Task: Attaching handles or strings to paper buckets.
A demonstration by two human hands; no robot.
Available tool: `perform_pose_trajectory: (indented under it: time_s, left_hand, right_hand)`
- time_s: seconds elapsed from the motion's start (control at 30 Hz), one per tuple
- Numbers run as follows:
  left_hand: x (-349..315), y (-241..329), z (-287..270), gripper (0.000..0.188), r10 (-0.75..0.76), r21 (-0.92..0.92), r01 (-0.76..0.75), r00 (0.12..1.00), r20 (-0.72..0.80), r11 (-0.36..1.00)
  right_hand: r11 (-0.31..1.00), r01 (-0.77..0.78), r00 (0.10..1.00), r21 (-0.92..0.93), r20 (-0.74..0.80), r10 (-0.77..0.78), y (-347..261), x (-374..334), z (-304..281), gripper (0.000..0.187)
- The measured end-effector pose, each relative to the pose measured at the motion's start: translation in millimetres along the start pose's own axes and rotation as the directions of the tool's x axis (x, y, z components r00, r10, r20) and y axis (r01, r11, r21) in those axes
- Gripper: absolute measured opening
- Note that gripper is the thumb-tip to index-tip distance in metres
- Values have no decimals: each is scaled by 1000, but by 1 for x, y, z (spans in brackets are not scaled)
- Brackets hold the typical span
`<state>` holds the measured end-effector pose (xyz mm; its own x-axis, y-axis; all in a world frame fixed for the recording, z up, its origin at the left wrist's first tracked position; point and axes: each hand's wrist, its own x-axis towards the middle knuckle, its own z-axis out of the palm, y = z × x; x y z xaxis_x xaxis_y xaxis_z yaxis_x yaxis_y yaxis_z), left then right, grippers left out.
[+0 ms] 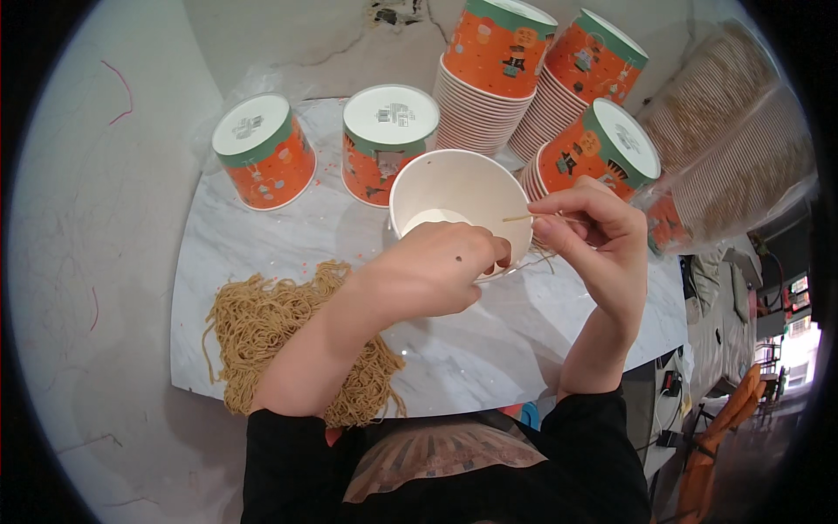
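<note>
A white paper bucket sits in front of me, its mouth facing up and toward me. Over its near rim reaches my left hand, fingers curled together inside the mouth; what they hold, if anything, is hidden. To the right of the bucket, my right hand pinches a thin tan cord between thumb and fingertips, its end pointing left across the bucket's opening. More loose tan strands show below that hand beside the bucket's rim. A big heap of tan cord lies under my left forearm.
Two orange-and-green buckets, one at the far left and one beside it, stand upside down. Tall nested stacks rise behind. Plastic-wrapped stacks lean at the right. The marble-patterned table ends near my body.
</note>
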<state>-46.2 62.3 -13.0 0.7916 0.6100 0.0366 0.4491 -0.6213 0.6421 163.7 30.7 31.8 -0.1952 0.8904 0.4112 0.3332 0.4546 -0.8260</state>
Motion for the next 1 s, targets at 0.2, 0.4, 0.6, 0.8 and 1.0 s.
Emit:
perform_pose_trajectory:
  time_s: [0.2, 0.4, 0.6, 0.8, 1.0]
  left_hand:
    - [1, 13, -15, 31, 0, -185, -56, 957, -290, 981]
    - [-6, 12, -30, 30, -80, -552, -133, 935, -345, 823]
    - [-9, 17, -34, 35, -153, -758, -104, 953, -261, 643]
    - [-9, 19, -35, 37, -154, -765, -112, 951, -267, 634]
    - [-7, 16, -33, 37, -133, -759, -141, 948, -288, 635]
  right_hand:
    - [987, 120, 984, -110, -115, -133, -10, -5, -14, 14]
    - [897, 324, 925, -299, -98, -367, -18, -7, -9, 14]
    - [872, 307, 926, -380, -91, -366, -20, -8, 2, 14]
    - [883, 290, 948, -368, -16, -318, -17, -7, -2, 16]
    - [892, 276, 951, -358, -35, -308, -13, -5, 2, 15]
